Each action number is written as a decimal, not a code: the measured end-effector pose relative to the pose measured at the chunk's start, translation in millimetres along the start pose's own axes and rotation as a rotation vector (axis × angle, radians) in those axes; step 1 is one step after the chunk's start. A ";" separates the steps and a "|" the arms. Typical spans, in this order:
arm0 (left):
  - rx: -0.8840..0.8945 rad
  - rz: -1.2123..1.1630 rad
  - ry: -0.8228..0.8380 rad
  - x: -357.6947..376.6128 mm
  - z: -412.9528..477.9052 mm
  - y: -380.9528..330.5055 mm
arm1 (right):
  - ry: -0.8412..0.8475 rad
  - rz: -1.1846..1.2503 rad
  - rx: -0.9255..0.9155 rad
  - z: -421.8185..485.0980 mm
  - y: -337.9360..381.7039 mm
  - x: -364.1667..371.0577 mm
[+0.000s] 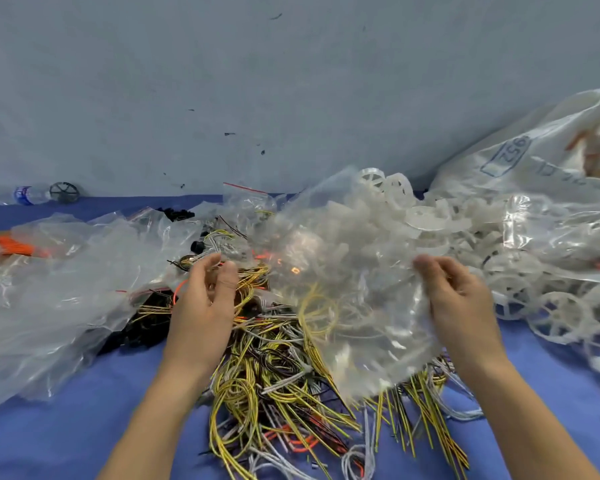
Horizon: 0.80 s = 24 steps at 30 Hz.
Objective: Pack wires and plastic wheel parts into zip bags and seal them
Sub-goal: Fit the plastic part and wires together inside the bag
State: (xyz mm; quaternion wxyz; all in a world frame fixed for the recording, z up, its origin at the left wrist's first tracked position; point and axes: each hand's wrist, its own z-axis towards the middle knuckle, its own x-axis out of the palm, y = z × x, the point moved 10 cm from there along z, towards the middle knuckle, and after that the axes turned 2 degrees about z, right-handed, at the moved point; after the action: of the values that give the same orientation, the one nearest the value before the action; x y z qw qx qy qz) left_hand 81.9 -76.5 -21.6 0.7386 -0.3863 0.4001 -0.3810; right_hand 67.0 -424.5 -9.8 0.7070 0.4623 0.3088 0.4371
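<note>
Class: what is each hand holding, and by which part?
Right hand pinches the clear bag by its right edge. Left hand: unclear, seemingly at the bag's blurred left edge.

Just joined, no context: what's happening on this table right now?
A person is packing parts at a blue table. The right hand pinches the edge of a clear plastic bag, held up over a pile of yellow and black wires. The left hand is at the wires with its fingers curled; what it holds is unclear. White plastic wheel parts are heaped to the right, more clear bags to the left. No sealing is visible.
</note>
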 end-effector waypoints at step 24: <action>-0.525 -0.435 0.372 87.4 -52.9 15.1 | 0.458 -0.299 -0.011 -83.6 13.2 94.4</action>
State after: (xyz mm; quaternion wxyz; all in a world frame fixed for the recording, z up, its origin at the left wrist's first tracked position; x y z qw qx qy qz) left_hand 73.0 -160.6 -80.9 0.4312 -0.5623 0.5199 -0.4771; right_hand 32.6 -304.6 -32.6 0.6777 0.2969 0.5233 0.4227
